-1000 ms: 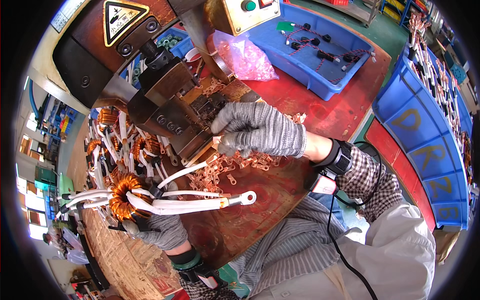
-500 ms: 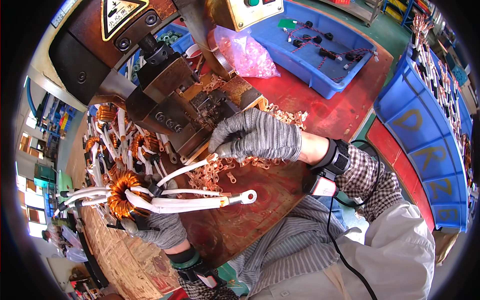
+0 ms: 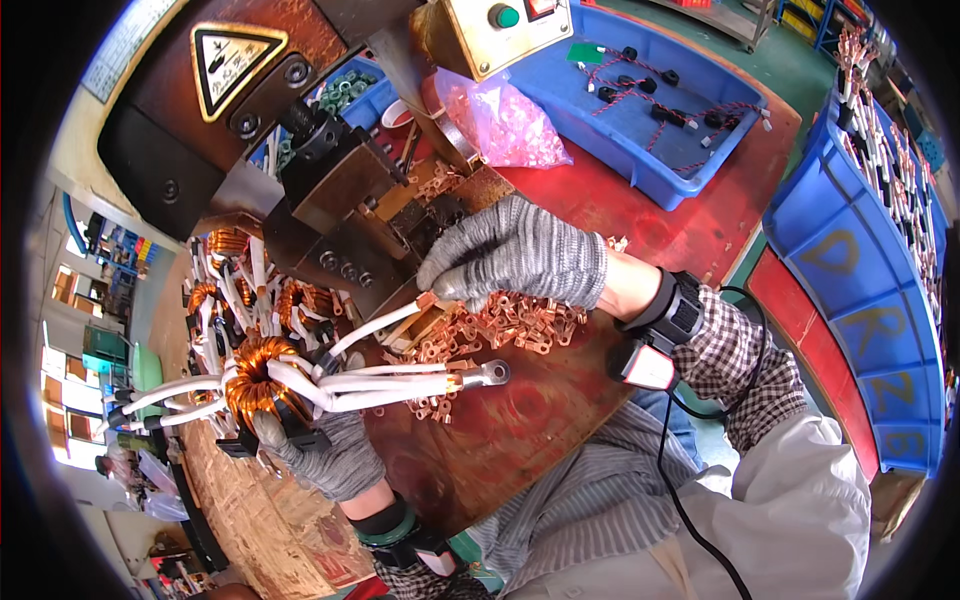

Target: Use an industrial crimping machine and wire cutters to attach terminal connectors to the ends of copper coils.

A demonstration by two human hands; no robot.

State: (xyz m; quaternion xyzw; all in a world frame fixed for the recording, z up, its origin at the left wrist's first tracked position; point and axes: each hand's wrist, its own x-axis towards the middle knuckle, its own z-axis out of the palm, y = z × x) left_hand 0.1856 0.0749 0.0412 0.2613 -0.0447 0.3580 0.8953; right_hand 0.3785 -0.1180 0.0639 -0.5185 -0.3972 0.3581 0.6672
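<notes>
My left hand [image 3: 335,458], in a grey knit glove, grips a toroidal coil [image 3: 250,392] wound with copper wire on a black base. White-sleeved leads run out from both sides of the coil. One thick lead on the right ends in a silver ring terminal [image 3: 491,373]. My right hand [image 3: 520,250], gloved too, pinches the copper-coloured tip of a thinner white lead [image 3: 375,328]. Its fingertips are close to the die area of a dark metal press [image 3: 345,215]; whether that tip is bare wire or a lug is hidden by the fingers.
Loose copper lugs [image 3: 515,325] lie heaped below my right hand. More coils [image 3: 235,285] are piled left of the press. A blue tray [image 3: 655,178] with small black-cored parts and a pink-tinted bag [image 3: 515,125] stand behind. At the right is a large blue bin [image 3: 850,290] of leads.
My left hand has tilted the coil, and the ring terminal has turned and shifted slightly upward. My right hand still pinches the thin lead. The whole view has shifted a little.
</notes>
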